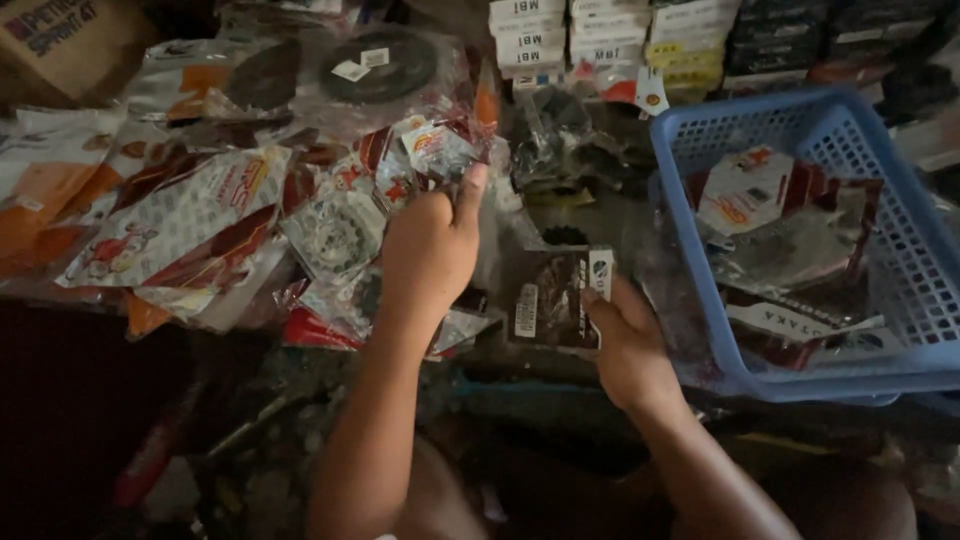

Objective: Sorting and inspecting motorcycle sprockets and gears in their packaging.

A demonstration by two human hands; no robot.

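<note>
- Plastic-wrapped packets are lying in a loose heap across the left of the surface, most of them red, white and orange; I am seeing toothed metal rings showing through several of them.
- I am watching the left hand reaching into that heap, fingers curled closed around the edge of a small red-and-white packet, thumb raised beside it.
- I am watching the right hand gripping a dark packet by its lower right corner, holding it just left of the blue basket.
- Inside the basket, a few packets are already lying flat; I am judging the sorting to be at an early stage, since far more remain in the heap than in the basket.
- Behind, rows of small white and dark boxes are stacking against the back edge, cut off by the frame.
- Lighting is running poor: the lower part of the view is sitting in shadow, and I am not making out what lies below the forearms.
- A brown carton is showing only partly at the top left.
</note>
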